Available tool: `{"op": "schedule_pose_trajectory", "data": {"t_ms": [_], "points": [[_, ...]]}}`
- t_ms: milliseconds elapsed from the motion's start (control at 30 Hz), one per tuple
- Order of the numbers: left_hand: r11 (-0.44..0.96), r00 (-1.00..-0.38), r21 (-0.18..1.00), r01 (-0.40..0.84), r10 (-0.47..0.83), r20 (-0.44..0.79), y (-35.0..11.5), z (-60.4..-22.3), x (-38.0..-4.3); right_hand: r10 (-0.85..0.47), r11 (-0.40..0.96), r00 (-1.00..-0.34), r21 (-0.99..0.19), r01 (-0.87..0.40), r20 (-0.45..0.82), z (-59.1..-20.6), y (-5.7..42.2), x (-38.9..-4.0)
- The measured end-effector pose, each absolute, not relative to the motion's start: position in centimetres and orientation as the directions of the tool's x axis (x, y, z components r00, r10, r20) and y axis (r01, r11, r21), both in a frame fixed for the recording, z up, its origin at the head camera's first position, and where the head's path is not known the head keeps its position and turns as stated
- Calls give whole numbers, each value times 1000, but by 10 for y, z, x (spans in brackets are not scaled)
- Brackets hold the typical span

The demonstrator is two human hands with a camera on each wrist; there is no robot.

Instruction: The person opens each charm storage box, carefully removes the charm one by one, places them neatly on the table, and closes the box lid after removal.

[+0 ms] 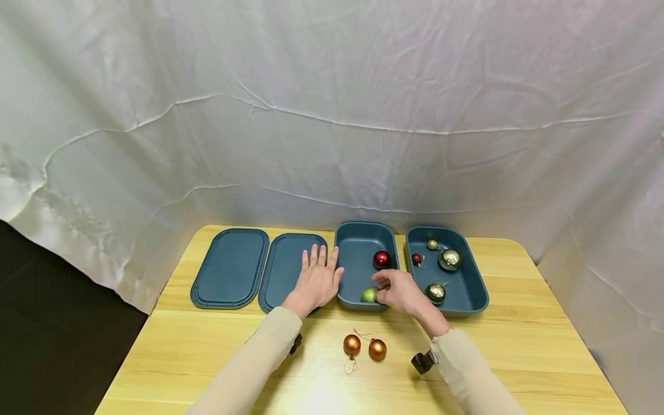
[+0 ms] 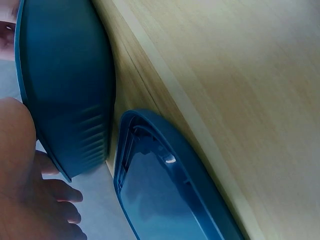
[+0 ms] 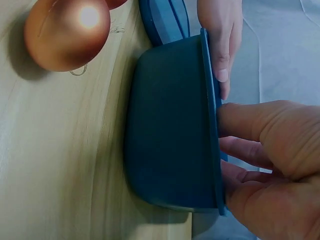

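Note:
My right hand (image 1: 402, 293) reaches over the near right edge of the left blue bin (image 1: 355, 253), fingers bent. They overlap the right side of a green glittery ball ornament (image 1: 369, 295) by the near wall; whether they grip it is hidden. In the right wrist view, thumb and fingers dip past the bin's rim (image 3: 212, 115), and the ornament cannot be seen. Flat and spread, my left hand (image 1: 316, 281) lies at the same bin's left rim, holding nothing. A shiny red ball ornament (image 1: 381, 260) sits in this bin.
The right blue bin (image 1: 469, 294) holds gold ornaments (image 1: 450, 259) and a small red one (image 1: 417, 259). Two blue lids (image 1: 230, 268) lie at left, one partly under my left arm. Two copper-coloured ball ornaments (image 1: 351, 345) rest on the table in front.

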State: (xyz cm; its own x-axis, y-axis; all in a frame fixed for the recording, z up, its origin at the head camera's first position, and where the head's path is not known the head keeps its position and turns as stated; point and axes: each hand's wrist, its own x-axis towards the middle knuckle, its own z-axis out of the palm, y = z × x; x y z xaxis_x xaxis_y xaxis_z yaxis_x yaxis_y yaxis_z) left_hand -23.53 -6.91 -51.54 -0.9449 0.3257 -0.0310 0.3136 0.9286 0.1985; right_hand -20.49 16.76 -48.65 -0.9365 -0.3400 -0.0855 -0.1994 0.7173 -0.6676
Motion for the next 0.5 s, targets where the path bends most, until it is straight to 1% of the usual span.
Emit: {"op": "schedule_pose_trajectory", "data": {"t_ms": [167, 367, 500], "points": [[928, -945, 203, 313, 326, -29, -69, -514, -235, -346, 724, -934, -658, -206, -89, -490, 163, -209], [932, -946, 190, 310, 322, -37, -70, -513, -234, -338, 786, -940, -565, -250, -55, -498, 151, -216], [930, -945, 195, 313, 326, -38, -70, -513, -233, -341, 802, -939, -535, -266, -43, -504, 144, -219]]}}
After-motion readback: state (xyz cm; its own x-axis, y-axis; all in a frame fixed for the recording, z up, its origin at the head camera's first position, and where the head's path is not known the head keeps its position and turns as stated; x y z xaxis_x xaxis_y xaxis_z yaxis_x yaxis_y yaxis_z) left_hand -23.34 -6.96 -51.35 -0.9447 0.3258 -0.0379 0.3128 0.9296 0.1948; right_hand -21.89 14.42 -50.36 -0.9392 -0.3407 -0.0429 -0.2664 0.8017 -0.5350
